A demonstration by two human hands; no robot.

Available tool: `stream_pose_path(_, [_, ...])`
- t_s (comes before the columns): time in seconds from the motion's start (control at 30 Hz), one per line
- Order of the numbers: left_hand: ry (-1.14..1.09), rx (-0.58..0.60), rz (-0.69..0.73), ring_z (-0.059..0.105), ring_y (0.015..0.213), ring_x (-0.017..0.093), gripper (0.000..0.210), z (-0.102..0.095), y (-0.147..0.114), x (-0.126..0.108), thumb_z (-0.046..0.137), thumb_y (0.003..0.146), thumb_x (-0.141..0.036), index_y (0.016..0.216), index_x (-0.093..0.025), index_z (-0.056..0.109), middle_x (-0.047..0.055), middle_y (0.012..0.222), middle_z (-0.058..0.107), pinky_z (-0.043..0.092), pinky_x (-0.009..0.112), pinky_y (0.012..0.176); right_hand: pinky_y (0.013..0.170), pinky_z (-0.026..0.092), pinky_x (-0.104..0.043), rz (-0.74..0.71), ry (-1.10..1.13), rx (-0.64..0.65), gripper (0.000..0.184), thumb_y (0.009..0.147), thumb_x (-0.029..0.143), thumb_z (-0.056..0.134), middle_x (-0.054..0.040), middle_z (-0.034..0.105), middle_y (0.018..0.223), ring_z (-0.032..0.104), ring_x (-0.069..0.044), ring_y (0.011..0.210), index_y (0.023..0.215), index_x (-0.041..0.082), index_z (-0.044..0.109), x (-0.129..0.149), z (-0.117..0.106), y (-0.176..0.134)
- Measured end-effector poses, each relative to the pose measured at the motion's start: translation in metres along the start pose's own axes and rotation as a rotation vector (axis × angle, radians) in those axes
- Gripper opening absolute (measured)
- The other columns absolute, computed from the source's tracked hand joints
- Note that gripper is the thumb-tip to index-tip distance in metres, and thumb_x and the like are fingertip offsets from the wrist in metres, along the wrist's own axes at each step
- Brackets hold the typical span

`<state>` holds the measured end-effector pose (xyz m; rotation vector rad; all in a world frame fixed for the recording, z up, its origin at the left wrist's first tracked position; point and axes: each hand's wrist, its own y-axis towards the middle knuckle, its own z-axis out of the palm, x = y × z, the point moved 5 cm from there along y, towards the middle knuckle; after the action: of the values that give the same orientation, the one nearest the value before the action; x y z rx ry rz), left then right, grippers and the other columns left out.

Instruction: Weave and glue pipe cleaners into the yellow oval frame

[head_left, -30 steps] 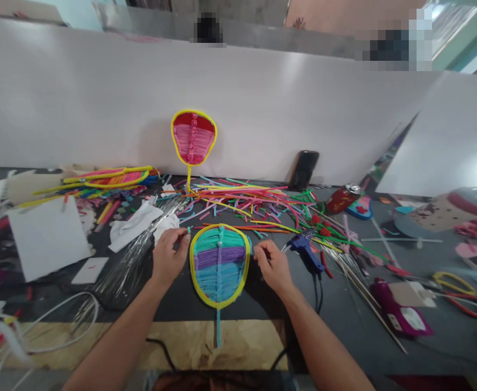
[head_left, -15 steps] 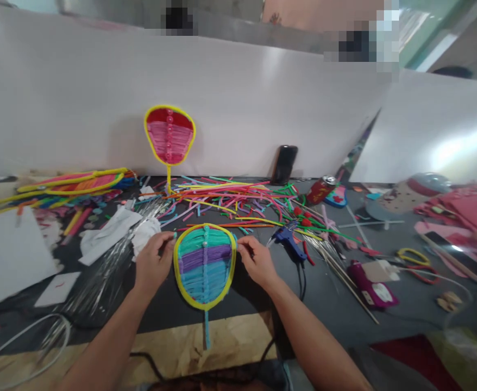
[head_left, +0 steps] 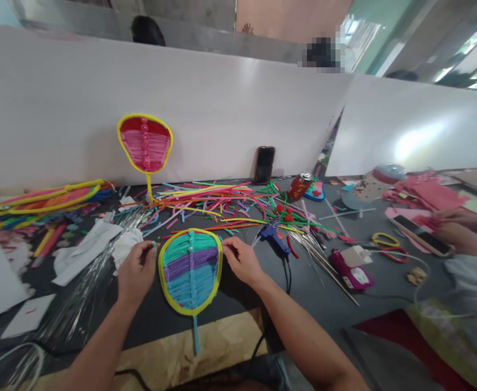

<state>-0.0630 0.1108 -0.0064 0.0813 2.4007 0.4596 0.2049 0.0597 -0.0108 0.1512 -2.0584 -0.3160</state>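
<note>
A hand fan (head_left: 192, 260) of fuzzy pipe cleaners lies in front of me, with green, purple and blue bands inside a yellow rim. A blue strip with a pearl-like bead runs down its middle into a thin blue handle (head_left: 196, 335). My right hand (head_left: 244, 263) has thumb and finger closed at the rim's upper right. Left of the fan, apart from it, my left hand (head_left: 136, 274) pinches a small pale green piece (head_left: 154, 244), too small to name. A finished-looking pink and red fan (head_left: 145, 144) stands upright behind, against the white board.
Loose pipe cleaners (head_left: 209, 201) cover the back of the table. To the right are a blue glue gun (head_left: 274, 239), a drink can (head_left: 300, 186), a purple charger block (head_left: 351, 271) and scissors (head_left: 387, 244). Another person's hand (head_left: 462, 231) rests by a phone (head_left: 421, 235) at far right.
The whole view has shifted, so most things sit further left. Both hands stay on either side of the fan, with nearly the same finger poses. More of the other person shows at right.
</note>
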Motion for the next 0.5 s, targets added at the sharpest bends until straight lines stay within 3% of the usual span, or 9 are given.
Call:
stream_pose_path(0.33, [-0.03,0.011,-0.025,0.067,0.082,0.02,0.032,0.003,0.0,0.006,0.045,0.084,-0.042,0.102,-0.019,0.058,0.008,0.097,0.07,0.051,0.029,0.073,0.069,0.047,-0.027,-0.005,-0.11,0.035,0.018,0.085,0.022,0.048,-0.0054,0.066,0.088,0.06,-0.017,0.075,0.098,0.019,0.06,-0.007,0.006,-0.001])
stream_pose_path(0.5, [0.13,0.037,0.019,0.066,0.081,0.022,0.031,-0.001,0.003,-0.003,0.04,0.086,-0.039,0.098,-0.019,0.061,0.009,0.096,0.07,0.048,0.029,0.069,0.067,0.045,-0.029,0.035,-0.211,0.065,0.019,0.085,0.021,0.049,-0.0061,0.065,0.084,0.06,-0.019,0.075,0.101,0.018,0.059,-0.012,0.009,-0.001])
